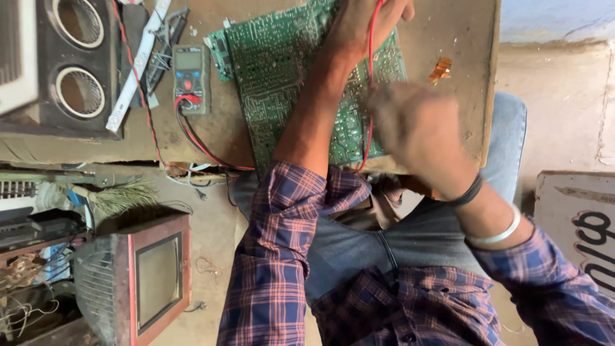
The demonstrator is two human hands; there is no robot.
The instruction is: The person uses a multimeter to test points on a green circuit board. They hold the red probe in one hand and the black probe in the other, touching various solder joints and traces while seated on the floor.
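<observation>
On the worn brown wooden table (pixel 448 38) before you lies the large green printed circuit board (pixel 275 70), flat, with its solder side up and its near edge reaching the table edge above your lap.

Your left hand (pixel 368 25) rests on the far part of this board, and its fingers are closed around the thin red test lead (pixel 370 61). Your right hand (pixel 416 131) is over the near right corner of the board, just beside the same lead. It is blurred, so I cannot tell if it is open or closed.

I judge the board to be light and stiff, but fragile. The solder points are probably sharp, and bending could crack the tracks. Better to hold it by the bare edges, with both hands because it is wide, not by the soldered face. The lead is soft and limp, so it will follow your hand and may catch on the board corner.

Counted:
- one large green board
- one grey handheld multimeter with a red dial (pixel 191 77), left of the board
- one dark speaker box (pixel 77 64) with two round openings
- one small television set with a red-brown frame (pixel 157 275) on the floor
- one small orange piece (pixel 441 69) on the table
- two bands on your right wrist, one black and one pale
</observation>
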